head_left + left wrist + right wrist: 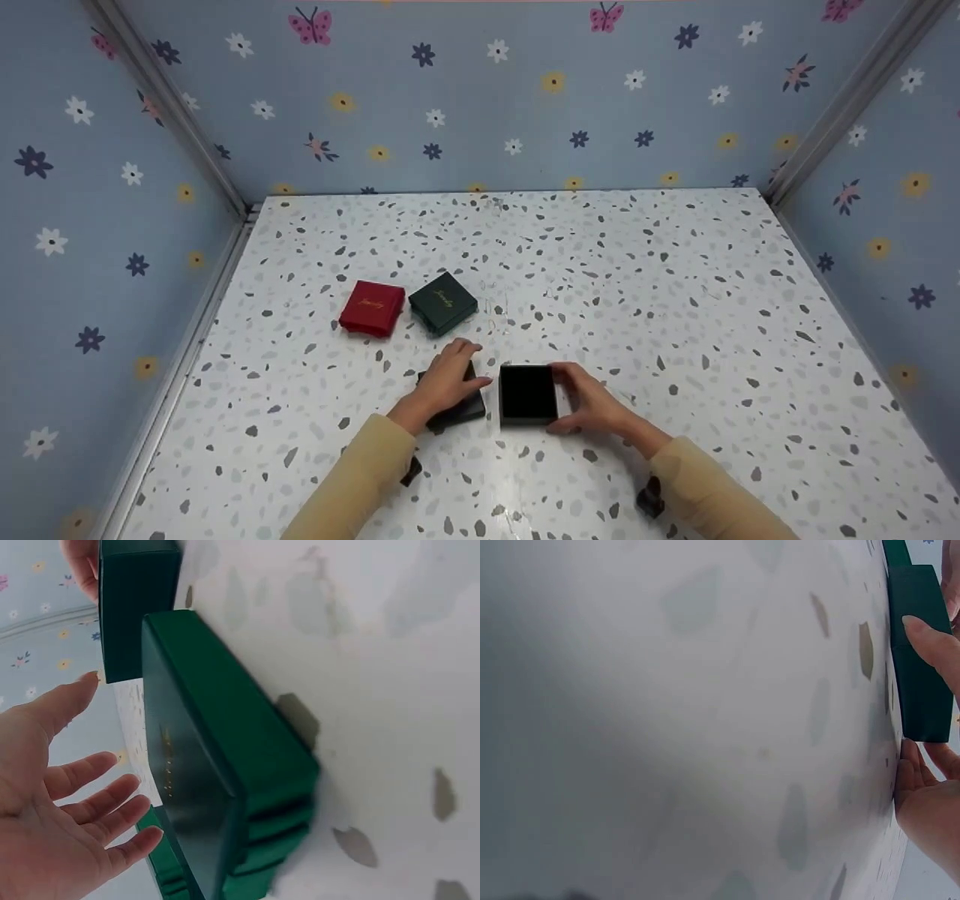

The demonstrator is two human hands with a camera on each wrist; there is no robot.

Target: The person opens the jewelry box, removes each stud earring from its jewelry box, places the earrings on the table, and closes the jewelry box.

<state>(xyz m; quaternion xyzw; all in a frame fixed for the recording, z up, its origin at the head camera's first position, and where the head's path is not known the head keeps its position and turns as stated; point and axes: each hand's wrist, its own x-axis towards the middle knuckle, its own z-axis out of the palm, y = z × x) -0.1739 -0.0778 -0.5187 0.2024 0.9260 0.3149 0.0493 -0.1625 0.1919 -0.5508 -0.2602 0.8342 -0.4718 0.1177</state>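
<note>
An uncovered dark green jewelry box base (528, 395) with a black inside stands on the table. My right hand (592, 401) holds its right side, thumb at the near edge and fingers at the far edge. In the right wrist view the thumb (934, 649) lies against the box's side. To the left lies a dark green lid (465, 409), gold lettering on its top in the left wrist view. Over this lid hovers my left hand (446, 382), fingers spread and fairly straight in the left wrist view, with a gap between them and the lid.
Farther back sit a red jewelry box (373, 307) and a green jewelry box (443, 303), both closed with gold lettering. Some thin, fine items (493, 307) lie right of the green one. Flower-patterned walls (480, 97) enclose the speckled table (675, 300).
</note>
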